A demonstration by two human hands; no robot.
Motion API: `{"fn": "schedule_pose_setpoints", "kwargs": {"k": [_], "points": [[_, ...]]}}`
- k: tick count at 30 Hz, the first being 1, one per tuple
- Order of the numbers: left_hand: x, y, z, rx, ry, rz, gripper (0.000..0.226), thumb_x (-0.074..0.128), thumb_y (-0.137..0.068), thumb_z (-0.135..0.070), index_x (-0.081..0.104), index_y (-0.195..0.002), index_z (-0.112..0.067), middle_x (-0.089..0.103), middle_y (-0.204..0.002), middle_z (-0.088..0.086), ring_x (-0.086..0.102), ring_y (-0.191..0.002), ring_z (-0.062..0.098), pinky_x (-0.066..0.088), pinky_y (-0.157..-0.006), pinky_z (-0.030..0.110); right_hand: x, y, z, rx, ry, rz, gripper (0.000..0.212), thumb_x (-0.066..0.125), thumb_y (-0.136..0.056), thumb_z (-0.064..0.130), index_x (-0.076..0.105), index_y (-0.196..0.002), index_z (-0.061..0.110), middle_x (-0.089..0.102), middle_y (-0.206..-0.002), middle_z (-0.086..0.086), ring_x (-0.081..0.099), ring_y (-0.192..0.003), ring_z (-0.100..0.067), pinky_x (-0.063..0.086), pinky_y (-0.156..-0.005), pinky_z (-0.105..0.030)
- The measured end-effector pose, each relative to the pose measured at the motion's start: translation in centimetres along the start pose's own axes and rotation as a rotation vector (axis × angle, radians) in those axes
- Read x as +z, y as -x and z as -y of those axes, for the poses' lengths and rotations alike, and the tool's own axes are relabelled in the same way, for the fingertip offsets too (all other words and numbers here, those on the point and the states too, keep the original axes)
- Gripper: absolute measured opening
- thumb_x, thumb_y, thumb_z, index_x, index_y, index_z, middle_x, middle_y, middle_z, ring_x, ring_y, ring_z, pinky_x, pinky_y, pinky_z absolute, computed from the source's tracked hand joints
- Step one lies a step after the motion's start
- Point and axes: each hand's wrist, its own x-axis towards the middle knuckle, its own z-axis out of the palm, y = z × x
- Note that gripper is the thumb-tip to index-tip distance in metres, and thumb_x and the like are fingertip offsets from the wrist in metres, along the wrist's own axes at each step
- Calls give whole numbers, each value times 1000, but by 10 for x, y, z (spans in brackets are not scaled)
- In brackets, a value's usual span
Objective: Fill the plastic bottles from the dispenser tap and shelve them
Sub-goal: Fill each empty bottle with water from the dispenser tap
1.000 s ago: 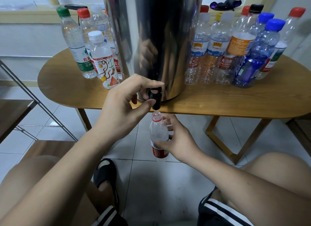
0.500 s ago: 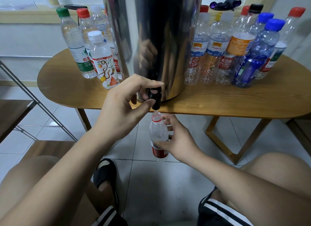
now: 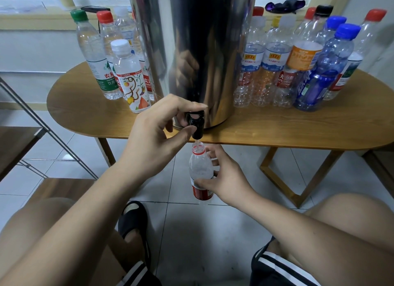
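A tall steel dispenser (image 3: 191, 51) stands on the wooden table (image 3: 298, 128), its black tap (image 3: 196, 123) hanging over the front edge. My left hand (image 3: 155, 136) pinches the tap lever between fingers and thumb. A thin stream runs from the spout into an uncapped clear bottle with a red label (image 3: 200, 175), held upright just under the tap. My right hand (image 3: 223, 179) grips that bottle around its middle.
Several capped bottles holding water (image 3: 128, 76) stand left of the dispenser; several empty capped bottles (image 3: 298, 68) crowd the right. A metal-framed shelf rack (image 3: 27, 123) is at the left. Below are tiled floor, my knees and a black sandal (image 3: 134, 224).
Both hands and the bottle have stayed where they were; water keeps running into the bottle.
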Motion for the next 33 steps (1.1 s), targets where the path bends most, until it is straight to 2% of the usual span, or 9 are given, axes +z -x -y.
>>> {"fn": "schedule_pose_setpoints", "kwargs": {"k": [4,10,27,30,33], "points": [[0,0,0,-2,1,0,45,80,-95,1,72,-132,-24,66,-100,4,64,-93,25,49,-72,39,1,0,0,2,6,0,75,95,-75,23,50,-128,52,56,-118,36,59,-112,6,62,-93,-36],[0,0,0,-1,2,3,46,79,-95,2,72,-133,-22,65,-99,3,64,-93,26,49,-73,42,1,0,2,-6,21,1,74,94,-75,25,49,-126,55,56,-119,37,59,-113,6,62,-96,-39],[0,0,0,1,3,1,45,79,-96,1,72,-133,-23,65,-100,1,64,-93,27,51,-74,42,-1,-1,2,-1,48,1,75,94,-77,27,47,-129,55,55,-119,38,53,-114,17,55,-88,-20],[1,0,0,4,-2,0,46,80,-95,1,72,-133,-23,65,-99,1,64,-93,26,50,-73,41,-1,-1,2,-5,38,-4,74,93,-76,26,49,-130,53,56,-119,37,55,-115,11,59,-91,-27],[1,-1,1,5,-18,-5,46,80,-94,1,72,-132,-24,65,-99,2,64,-93,25,50,-72,39,-1,-1,3,-11,50,4,76,93,-77,29,46,-128,60,54,-120,37,54,-115,11,57,-89,-22]]}}
